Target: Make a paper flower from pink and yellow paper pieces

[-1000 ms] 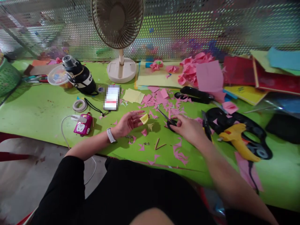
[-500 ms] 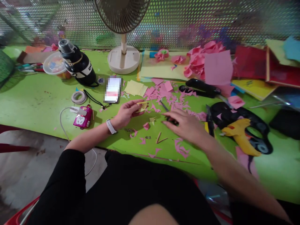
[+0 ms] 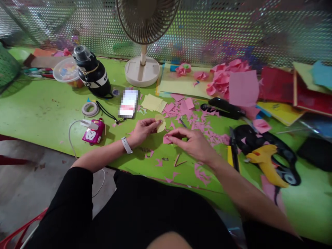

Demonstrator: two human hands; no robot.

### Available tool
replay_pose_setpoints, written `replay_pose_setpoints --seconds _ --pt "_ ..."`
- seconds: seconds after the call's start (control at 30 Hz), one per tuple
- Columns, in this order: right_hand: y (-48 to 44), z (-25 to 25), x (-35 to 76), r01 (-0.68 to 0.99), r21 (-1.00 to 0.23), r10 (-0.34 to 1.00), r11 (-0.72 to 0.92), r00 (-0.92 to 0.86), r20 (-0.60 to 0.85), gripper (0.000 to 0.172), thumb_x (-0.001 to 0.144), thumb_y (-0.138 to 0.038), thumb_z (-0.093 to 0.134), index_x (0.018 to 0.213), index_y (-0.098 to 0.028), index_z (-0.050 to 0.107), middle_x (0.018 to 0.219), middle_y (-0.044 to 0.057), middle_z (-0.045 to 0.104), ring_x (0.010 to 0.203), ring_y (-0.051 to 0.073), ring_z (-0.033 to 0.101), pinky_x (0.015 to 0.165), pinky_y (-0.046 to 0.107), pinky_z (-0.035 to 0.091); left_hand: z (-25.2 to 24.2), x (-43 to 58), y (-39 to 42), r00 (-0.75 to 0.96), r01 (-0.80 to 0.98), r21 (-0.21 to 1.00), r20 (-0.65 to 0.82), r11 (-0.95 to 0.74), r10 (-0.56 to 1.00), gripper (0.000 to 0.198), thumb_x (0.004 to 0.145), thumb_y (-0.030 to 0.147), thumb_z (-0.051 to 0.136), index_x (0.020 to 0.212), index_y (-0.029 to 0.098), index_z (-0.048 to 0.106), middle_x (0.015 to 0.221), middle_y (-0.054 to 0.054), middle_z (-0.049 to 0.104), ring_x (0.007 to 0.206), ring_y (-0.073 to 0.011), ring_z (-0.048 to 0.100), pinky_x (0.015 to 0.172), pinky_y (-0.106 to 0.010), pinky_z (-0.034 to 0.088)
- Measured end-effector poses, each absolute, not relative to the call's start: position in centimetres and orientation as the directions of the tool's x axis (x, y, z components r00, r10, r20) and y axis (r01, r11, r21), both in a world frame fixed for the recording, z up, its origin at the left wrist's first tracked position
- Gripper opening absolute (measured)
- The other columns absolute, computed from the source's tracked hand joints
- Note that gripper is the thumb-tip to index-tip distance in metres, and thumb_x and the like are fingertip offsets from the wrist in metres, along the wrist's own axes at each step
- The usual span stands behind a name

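Between the thumb and fingers of my left hand [image 3: 145,130] is a yellow paper disc [image 3: 161,123] with a rounded edge, held just above the table. My right hand [image 3: 190,140], close by on the right, pinches a small pink paper piece [image 3: 166,139] with thumb and fingertips. A thin grey metal blade [image 3: 183,122] lies beyond my right hand, and its other end is hidden behind the fingers. Pink paper scraps [image 3: 204,126] are scattered past both hands. A stack of yellow paper squares [image 3: 153,103] lies behind my left hand.
Behind are a phone [image 3: 129,103], a fan [image 3: 142,72], a black bottle [image 3: 96,77] and pink paper flowers [image 3: 220,77]. At right lie a black stapler [image 3: 225,108] and a yellow glue gun [image 3: 268,164]. A tape roll [image 3: 90,109] and pink power adapter [image 3: 93,132] are at left.
My right hand has left the dark-handled tool and now pinches the pink paper piece, nearer my left hand. In my left hand, the yellow paper has turned from edge-on to flat-facing.
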State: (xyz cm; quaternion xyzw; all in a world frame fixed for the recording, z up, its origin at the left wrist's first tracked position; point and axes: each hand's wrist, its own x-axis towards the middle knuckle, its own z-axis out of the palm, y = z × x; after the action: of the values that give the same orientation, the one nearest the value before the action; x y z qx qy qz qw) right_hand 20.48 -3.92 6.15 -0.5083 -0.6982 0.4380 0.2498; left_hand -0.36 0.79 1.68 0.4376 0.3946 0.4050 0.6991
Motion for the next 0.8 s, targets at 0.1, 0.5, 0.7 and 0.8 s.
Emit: replay_pose_setpoints --seconds 0.1,0.5,0.7,0.8 --pt "-2.9 6.9 20.1 0.468 -0.876 0.955 0.119 -0.295 -0.028 0.030 0.092 -0.054 0.068 0.097 -0.026 0.079 0.097 0.006 0.079 0.085 0.025 0.073 0.077 0.043 0.061 1.7 0.0 0.1 0.429 -0.206 0.919 -0.223 0.335 0.875 0.042 0.074 0.052 0.086 0.083 0.013 0.073 0.078 0.000 0.067 0.070 -0.0085 0.060 0.074 -0.024 0.052" --pt "-1.5 4.4 19.5 0.598 -0.786 0.981 0.160 -0.183 0.060 0.049 0.091 -0.071 0.060 0.099 -0.023 0.066 0.086 0.008 0.072 0.074 0.023 0.069 0.068 0.041 0.058 1.5 0.1 -0.6 0.462 -0.306 0.784 -0.374 0.540 0.804 0.044 0.066 0.045 0.094 0.087 0.012 0.074 0.078 -0.003 0.072 0.069 -0.0098 0.065 0.075 -0.026 0.053" --pt "-1.5 4.5 19.3 0.584 -0.805 0.992 0.103 -0.116 0.043 0.048 0.088 -0.068 0.066 0.101 -0.022 0.064 0.093 0.010 0.071 0.078 0.023 0.067 0.067 0.039 0.057 1.6 0.2 -0.7 0.411 -0.285 0.844 -0.321 0.455 0.853 0.043 0.070 0.053 0.090 0.089 0.016 0.079 0.084 -0.003 0.075 0.073 -0.0092 0.064 0.075 -0.023 0.050" --pt "-1.7 4.8 19.2 0.470 -0.882 0.984 -0.017 -0.151 -0.099 0.052 0.083 -0.072 0.070 0.096 -0.022 0.063 0.092 0.010 0.072 0.079 0.024 0.068 0.068 0.039 0.058 1.7 0.3 -0.7 0.377 -0.303 0.887 -0.225 0.349 0.898 0.039 0.073 0.053 0.088 0.091 0.019 0.082 0.096 -0.005 0.077 0.091 -0.0132 0.067 0.090 -0.027 0.050"
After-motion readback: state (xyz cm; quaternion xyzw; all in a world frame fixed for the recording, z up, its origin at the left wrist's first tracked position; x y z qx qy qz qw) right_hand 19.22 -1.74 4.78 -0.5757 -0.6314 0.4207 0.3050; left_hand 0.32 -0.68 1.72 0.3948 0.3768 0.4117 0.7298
